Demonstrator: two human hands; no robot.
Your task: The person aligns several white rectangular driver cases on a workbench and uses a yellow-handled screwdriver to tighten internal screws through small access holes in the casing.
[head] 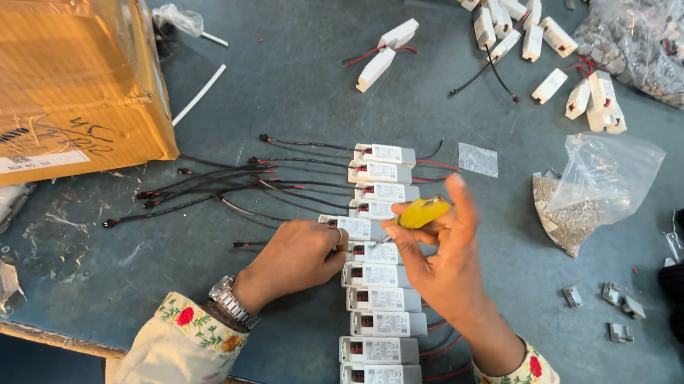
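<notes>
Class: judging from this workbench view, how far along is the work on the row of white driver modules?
Done: cannot tell, since the modules look alike. In hand: the left hand steadies a mid-row module while the right hand applies a yellow-handled screwdriver. Left: loose modules lie beyond the row.

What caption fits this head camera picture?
Left hand steadies a white box; right hand holds a yellow-handled screwdriver.

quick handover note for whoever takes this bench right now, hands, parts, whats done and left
Left hand: pressing down on one white driver box in the row of driver boxes.
Right hand: grip closed on a yellow-handled screwdriver, its tip hidden at that same box.
Row runs down the blue table, black leads fanned left.
Done or left: cannot tell which boxes are finished.
</notes>
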